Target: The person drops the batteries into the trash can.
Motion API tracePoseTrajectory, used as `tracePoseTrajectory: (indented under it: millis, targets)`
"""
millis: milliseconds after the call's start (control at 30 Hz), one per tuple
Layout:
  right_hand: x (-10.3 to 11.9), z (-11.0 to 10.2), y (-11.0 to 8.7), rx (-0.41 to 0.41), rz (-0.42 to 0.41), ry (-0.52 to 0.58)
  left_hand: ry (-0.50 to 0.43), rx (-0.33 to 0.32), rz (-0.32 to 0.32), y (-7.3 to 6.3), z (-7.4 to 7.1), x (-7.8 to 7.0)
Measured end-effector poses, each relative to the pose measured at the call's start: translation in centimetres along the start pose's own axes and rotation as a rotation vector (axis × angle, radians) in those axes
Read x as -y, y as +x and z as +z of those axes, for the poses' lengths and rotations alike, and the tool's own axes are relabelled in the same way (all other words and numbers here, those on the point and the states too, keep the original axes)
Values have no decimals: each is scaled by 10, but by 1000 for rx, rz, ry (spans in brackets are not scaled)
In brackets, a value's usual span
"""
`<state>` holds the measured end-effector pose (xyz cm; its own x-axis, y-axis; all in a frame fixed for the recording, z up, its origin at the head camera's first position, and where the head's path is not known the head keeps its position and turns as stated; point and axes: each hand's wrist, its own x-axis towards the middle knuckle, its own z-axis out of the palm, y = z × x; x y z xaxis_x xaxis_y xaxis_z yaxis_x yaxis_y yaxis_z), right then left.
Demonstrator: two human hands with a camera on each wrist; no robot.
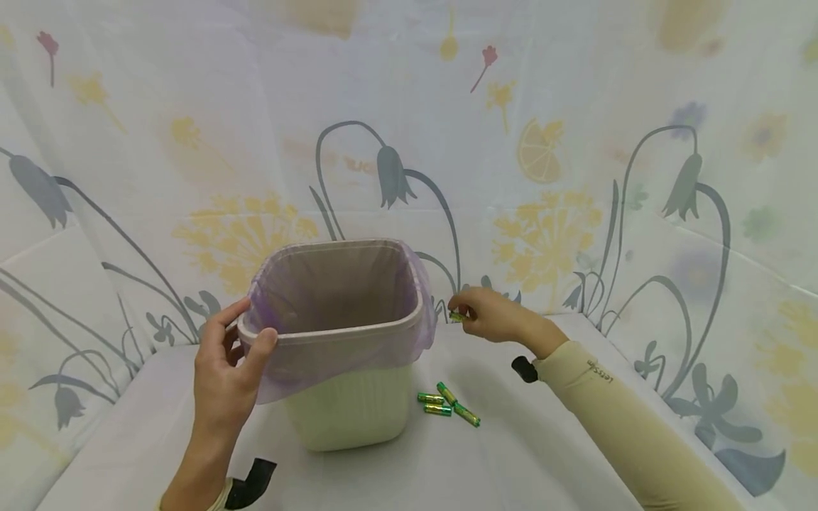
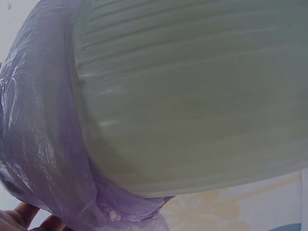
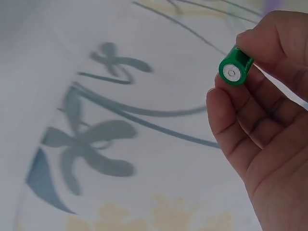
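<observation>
A pale green trash bin (image 1: 348, 408), lined with a thin purple garbage bag (image 1: 422, 333) folded over its rim, stands upright in the head view. My left hand (image 1: 224, 376) grips the bin's left front corner, thumb over the rim and fingers on the outside. To the right of the bin, my right hand (image 1: 492, 316) pinches a green and gold battery (image 3: 235, 66) between thumb and fingers, raised off the table. The right wrist view shows the battery's flat silver end. Several similar batteries (image 1: 437, 409) lie on the table beside the bin's base.
The table has a white cover (image 1: 543, 440). Behind and on both sides hangs a curtain (image 1: 409, 92) printed with flowers. The bin's wall fills most of the left wrist view.
</observation>
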<state>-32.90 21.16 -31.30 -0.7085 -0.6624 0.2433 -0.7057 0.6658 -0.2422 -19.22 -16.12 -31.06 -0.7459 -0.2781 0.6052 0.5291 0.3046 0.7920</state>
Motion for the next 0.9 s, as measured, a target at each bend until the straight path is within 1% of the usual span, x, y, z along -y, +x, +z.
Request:
tracePoseTrajectory:
  millis: [67, 133, 233, 367, 467, 600, 733, 900]
  targets:
    - [6, -15, 9, -52, -36, -11, 2, 0, -2, 0, -1, 0]
    - [13, -29, 18, -83, -71, -27, 2, -4, -5, 0, -1, 0]
    - [26, -46, 31, -85, -110, -66, 2, -4, -12, 0, -2, 0]
    - [43, -62, 44, -82, -155, -122, 10, 5, -16, 0, -2, 0]
    - [55, -71, 53, -85, -171, -142, 16, 7, -8, 0, -1, 0]
    - [71, -81, 63, -81, -154, -163, 15, -1, 1, 1, -2, 0]
    - [82, -87, 70, -59, -145, -157, 18, 1, -7, 0, -2, 0]
    - [93, -95, 82, -79, -197, -141, 14, 3, -8, 0, -1, 1]
